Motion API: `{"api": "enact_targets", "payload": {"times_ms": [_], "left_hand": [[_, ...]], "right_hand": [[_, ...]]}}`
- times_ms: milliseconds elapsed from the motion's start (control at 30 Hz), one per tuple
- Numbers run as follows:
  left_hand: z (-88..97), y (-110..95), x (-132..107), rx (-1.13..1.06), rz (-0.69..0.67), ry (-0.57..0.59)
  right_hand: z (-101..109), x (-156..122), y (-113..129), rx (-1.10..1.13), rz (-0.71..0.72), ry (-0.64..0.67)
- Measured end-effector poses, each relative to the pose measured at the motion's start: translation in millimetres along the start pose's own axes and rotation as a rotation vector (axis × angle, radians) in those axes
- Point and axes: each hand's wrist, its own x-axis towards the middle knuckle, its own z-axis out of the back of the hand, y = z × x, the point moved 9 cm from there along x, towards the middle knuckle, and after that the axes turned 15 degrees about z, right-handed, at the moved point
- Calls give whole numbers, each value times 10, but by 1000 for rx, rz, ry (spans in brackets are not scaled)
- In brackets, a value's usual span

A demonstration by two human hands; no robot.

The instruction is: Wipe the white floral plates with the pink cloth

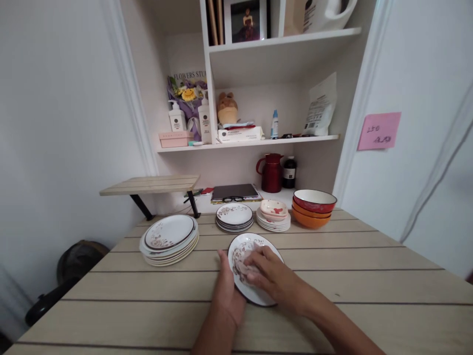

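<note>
A white plate [264, 295] with a dark rim and a brown flower pattern is tilted up over the front middle of the table. My left hand [226, 291] grips it at the lower left edge, thumb along the rim and the other fingers hidden underneath. On the plate's face, my right hand [271, 276] presses a crumpled whitish wipe [242, 268] under bent fingers. Whether it is paper or cloth I cannot tell. Just behind stands a stack of similar small plates [234, 215].
Larger plates [170, 234] are stacked at left near a raised wooden shelf [150, 184]. Small dishes [274, 209] on saucers [273, 225] and stacked bowls [314, 209] stand back right. Behind are a closed laptop [235, 191], glasses [233, 199] and a red jug [272, 173].
</note>
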Motion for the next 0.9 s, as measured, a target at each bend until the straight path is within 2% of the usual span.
{"api": "enact_targets", "payload": {"times_ms": [100,200,267,400,500,733,900], "left_hand": [[-25,-9,-12,1,-4,15],[-11,0,-10,-5,-3,-19],[-14,2,-18,-13,-7,-39],[-59,-5,-35,-36,-12,-13],[-51,-11,-28,-46,-4,5],[75,-48,-2,-32,-42,-59],[100,-59,19,-25,-67,-54]], "right_hand": [[8,14,59,61,14,-32],[4,-18,-69,25,-79,-62],[-23,-28,-132,15,-72,-44],[-7,-32,-299,59,-82,-71],[10,-15,-392,14,-125,-104],[24,-33,-379,-129,-238,-140],[112,-98,-383,-227,-294,-145]]}}
